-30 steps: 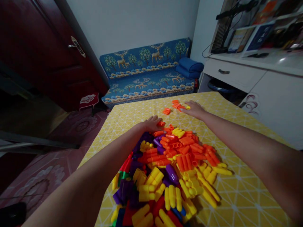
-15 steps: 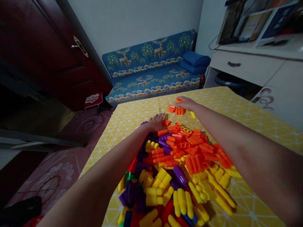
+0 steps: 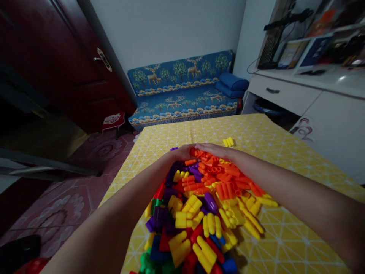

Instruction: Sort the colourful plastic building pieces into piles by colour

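Observation:
A heap of plastic building blocks in orange, yellow, purple, red, green and blue lies on the table. My left hand (image 3: 184, 152) rests at the heap's far left edge, against the orange blocks (image 3: 219, 173). Along the far edge lies my right hand (image 3: 212, 149), fingers stretched out and pointing left. The fingertips of both hands meet behind the orange blocks, and neither hand is closed round a block. Some of my left fingers are hidden. Yellow blocks (image 3: 192, 204) and a long purple block (image 3: 210, 202) lie nearer to me, between my forearms.
A yellow patterned cloth (image 3: 285, 243) covers the table. One yellow block (image 3: 228, 142) lies apart, beyond my right hand. Behind the table stands a blue sofa (image 3: 182, 101). A white cabinet (image 3: 327, 125) is at the right, a red stool (image 3: 113, 120) at the left.
My right hand has moved left and nearer, sweeping the loose orange blocks into the heap. Both hands now meet at the far edge. A yellow block stands exposed behind my right arm.

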A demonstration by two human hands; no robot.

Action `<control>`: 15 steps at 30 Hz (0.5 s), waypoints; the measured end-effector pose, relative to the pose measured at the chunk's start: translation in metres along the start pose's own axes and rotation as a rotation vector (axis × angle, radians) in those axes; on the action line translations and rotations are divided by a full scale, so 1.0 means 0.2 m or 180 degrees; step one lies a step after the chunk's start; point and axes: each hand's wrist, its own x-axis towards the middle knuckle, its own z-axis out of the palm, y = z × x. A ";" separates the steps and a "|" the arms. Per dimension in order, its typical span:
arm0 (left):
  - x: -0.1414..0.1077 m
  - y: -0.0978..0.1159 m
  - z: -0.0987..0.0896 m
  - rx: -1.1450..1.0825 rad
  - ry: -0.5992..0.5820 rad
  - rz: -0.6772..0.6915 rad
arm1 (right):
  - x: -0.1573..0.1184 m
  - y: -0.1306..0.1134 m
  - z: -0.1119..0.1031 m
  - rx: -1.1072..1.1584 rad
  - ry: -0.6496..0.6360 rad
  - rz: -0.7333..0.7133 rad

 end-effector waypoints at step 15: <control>-1.12 0.10 0.18 0.0460 0.1730 -0.0490 | -0.60 0.33 -0.16 -0.1095 0.1449 0.0674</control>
